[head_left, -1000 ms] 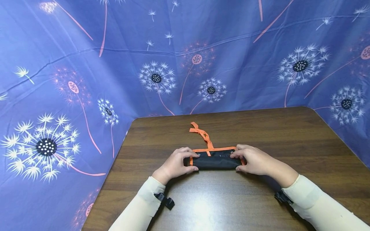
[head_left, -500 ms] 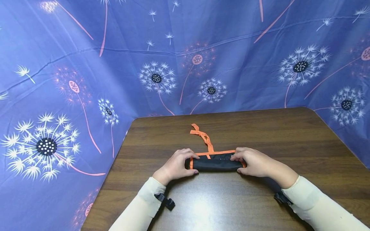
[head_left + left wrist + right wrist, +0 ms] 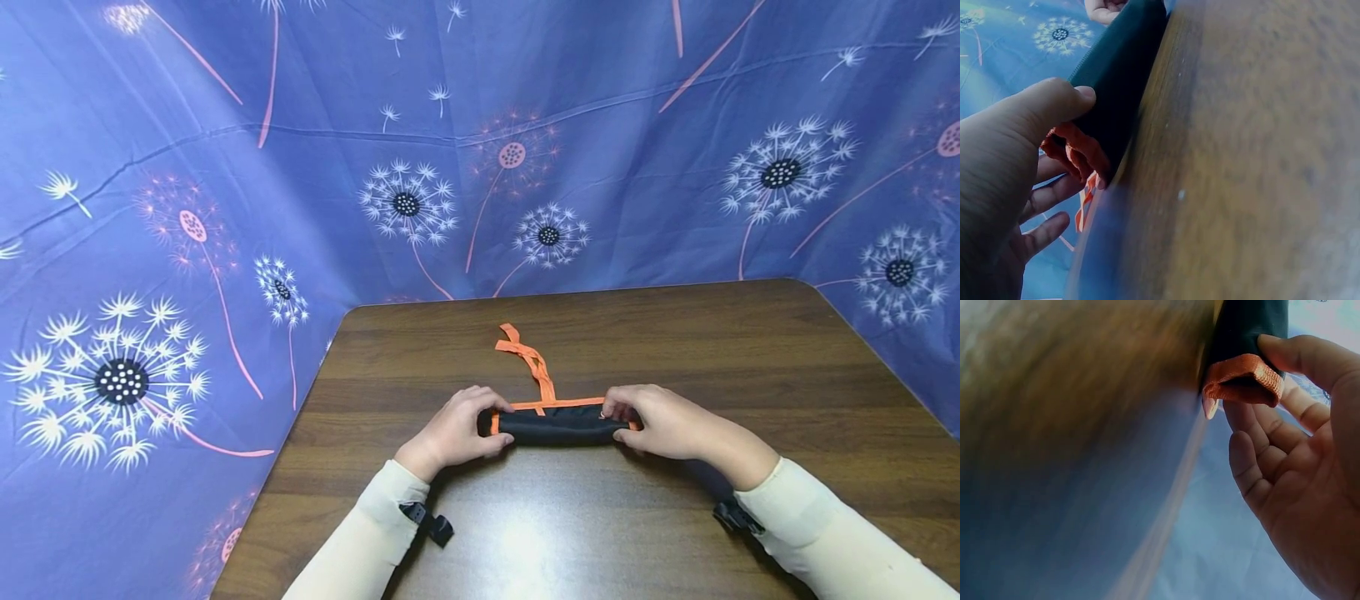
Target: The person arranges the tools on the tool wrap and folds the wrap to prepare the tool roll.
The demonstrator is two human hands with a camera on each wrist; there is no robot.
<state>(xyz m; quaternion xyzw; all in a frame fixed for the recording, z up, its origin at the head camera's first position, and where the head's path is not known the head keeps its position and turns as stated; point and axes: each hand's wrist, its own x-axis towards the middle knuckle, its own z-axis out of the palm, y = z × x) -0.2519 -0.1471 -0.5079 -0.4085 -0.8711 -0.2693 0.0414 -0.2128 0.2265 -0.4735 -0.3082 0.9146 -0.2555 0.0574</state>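
A black fabric roll-up pouch (image 3: 558,430) with orange edging lies across the middle of the table, partly rolled, its long side toward me. Orange tie straps (image 3: 534,364) trail from its far edge. My left hand (image 3: 456,427) grips the left end, thumb on the near side and fingers over the top. At the right end my right hand (image 3: 666,422) pinches the pouch the same way. In the left wrist view, layered orange trim (image 3: 1082,150) shows at the roll's end. The right wrist view shows a folded orange end (image 3: 1249,365) with a hollow inside.
The brown wooden table (image 3: 675,333) has rounded far corners. Behind it and to the left hangs a blue cloth (image 3: 630,167) with a dandelion print. Black camera straps (image 3: 429,521) sit on both wrists over pale sleeves.
The pouch's far orange edge has come nearer to me and its flat black strip looks narrower, with more fabric in the roll. The straps have shifted slightly toward me. Both hands keep their hold.
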